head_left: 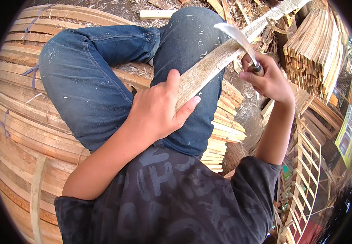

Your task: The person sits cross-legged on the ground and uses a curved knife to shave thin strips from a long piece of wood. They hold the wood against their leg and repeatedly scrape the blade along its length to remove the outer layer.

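The slat runs from the left hand over the person's knee and out past the right hand. The left hand grips its near end, covering it, thumb along one edge. The right hand is closed around the handle of a knife, whose curved blade crosses in front of the slat and hides a strip of it; whether they touch, I cannot tell. Under the slat and left hand are jeans flecked with shavings. Left of the left hand lie boards bound with ties. Beyond the right hand stands a stack of wood; below that hand, a slatted frame.
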Motion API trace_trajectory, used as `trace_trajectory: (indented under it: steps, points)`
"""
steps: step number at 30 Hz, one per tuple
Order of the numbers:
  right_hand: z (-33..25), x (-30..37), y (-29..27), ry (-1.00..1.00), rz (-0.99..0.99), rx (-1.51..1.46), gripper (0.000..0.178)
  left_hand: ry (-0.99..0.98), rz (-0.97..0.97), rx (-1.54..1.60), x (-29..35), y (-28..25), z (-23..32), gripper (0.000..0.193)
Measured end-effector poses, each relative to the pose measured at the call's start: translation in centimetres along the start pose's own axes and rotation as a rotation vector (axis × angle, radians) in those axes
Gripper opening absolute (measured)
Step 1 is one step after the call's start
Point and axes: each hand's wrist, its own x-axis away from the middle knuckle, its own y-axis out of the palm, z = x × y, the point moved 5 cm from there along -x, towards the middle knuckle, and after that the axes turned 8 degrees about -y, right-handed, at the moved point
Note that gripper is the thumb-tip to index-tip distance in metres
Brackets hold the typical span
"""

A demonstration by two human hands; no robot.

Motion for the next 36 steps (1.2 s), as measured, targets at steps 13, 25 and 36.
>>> trace_trajectory:
  steps: [13, 25, 36]
  points:
    - [0.6, -0.4, 0.3, 0.099, 0.069, -0.085, 0.018, -0.023, -0.019, -0.018, -0.2, -0.2, -0.1, 0.042]
    - [5.4, 6.1, -9.9, 0.04, 1.3, -0.002, 0.014, 0.024, -0.03, 0.076, 0.1, 0.2, 0.3, 0.041]
    - [8.0, 7.4, -10.7, -0.151, 1.493, -0.49, 0.017, -0.031, -0.062, 0.09, -0.2, -0.4, 0.2, 0.04]
